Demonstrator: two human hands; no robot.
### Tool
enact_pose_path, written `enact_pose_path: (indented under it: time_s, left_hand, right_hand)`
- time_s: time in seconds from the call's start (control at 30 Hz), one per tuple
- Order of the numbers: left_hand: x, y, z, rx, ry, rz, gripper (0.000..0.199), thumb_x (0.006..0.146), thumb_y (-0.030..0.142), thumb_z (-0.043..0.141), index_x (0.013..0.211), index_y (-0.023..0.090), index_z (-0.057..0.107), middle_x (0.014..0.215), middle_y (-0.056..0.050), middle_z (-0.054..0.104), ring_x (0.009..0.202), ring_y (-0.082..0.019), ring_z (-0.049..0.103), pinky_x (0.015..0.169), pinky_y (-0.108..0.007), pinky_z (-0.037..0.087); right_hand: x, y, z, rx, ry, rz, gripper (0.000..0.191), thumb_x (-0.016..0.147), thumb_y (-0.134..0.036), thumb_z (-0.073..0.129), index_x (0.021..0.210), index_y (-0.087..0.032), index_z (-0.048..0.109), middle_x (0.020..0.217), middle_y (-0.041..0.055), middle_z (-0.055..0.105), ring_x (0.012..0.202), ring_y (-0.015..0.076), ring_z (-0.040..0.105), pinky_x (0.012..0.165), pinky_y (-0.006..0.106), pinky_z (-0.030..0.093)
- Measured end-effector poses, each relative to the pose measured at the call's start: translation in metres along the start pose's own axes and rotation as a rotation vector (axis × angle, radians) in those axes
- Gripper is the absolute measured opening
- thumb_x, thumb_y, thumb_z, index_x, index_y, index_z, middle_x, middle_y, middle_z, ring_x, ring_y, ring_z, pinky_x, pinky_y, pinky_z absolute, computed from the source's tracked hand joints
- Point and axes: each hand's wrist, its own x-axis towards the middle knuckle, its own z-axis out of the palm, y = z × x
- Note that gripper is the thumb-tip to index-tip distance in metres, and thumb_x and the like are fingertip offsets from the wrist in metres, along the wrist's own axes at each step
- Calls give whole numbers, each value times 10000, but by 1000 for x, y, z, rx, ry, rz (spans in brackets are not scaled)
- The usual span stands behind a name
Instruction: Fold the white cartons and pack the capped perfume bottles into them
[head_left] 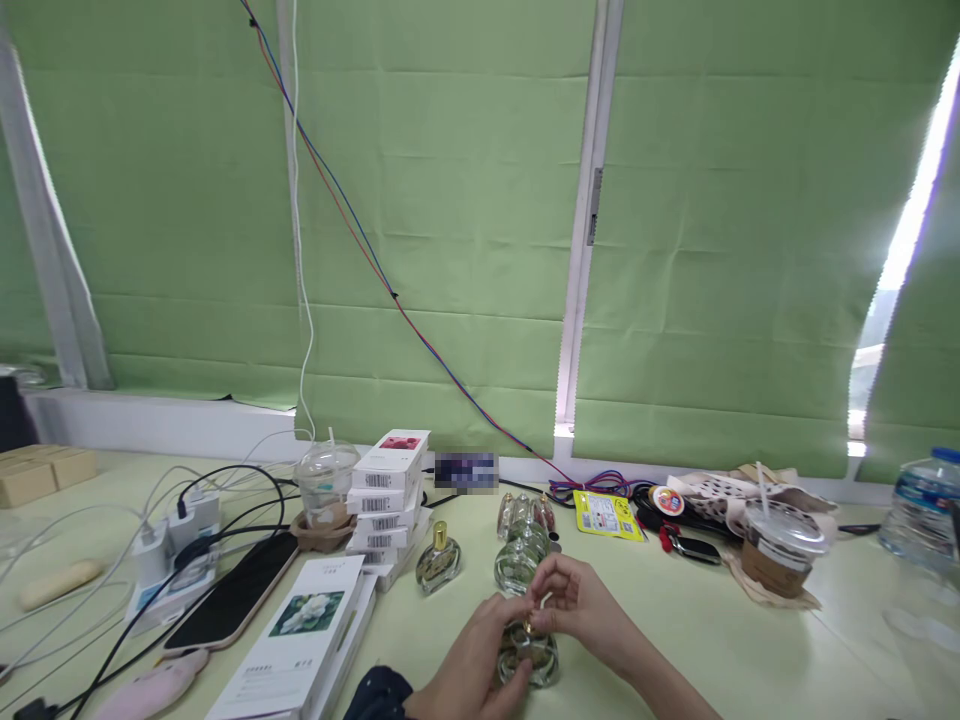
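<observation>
A round clear-glass perfume bottle (541, 668) stands upright on the table in front of me. My left hand (469, 665) is closed around its left side, with the thumb across the front of the glass. At the bottle's gold neck, the fingers of my right hand (581, 605) are pinched together on the top, and they hide most of it. The left fingertips meet the right ones there. Just behind, more clear glass bottles (517, 568) stand in a row. To the left is another perfume bottle (439, 568) with a gold cap.
Stacked white boxes (386, 500) and a flower-printed box (300, 630) lie left, near a phone (234, 595), cables and a plastic cup (326, 480). Small patterned bottles (506, 512) and a yellow packet (609, 515) are behind. An iced drink (780, 555) and water bottle (926, 505) stand right.
</observation>
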Motion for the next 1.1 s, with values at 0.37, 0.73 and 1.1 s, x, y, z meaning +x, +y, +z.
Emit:
enact_pose_path:
  time_s: [0.37,0.73,1.1]
  left_hand:
    - [4,4,-2,-8,-7,-30,473,770,38,567,1200,221,489,1092,-86,618,996,-239,594,884,-386,503]
    - [3,4,-1,-28,-3,-49,446,774,53,575,1182,219,504,1092,-87,621,1001,-234,588,891,-374,491]
    - [-1,-7,2,16,16,-38,489,746,45,583,1187,233,488,1037,-79,617,928,-219,601,843,-349,503]
  right_hand:
    - [-2,-4,2,-33,-11,-15,367,558,-262,888,775,-177,605,737,-21,687,638,103,571,609,221,407]
    - [0,-5,1,-50,-23,-15,365,563,-312,886,790,-182,630,797,8,691,701,136,597,637,245,434]
    - [3,-8,-68,-681,311,32,288,565,-209,779,819,-217,643,900,19,635,659,136,512,610,266,424]
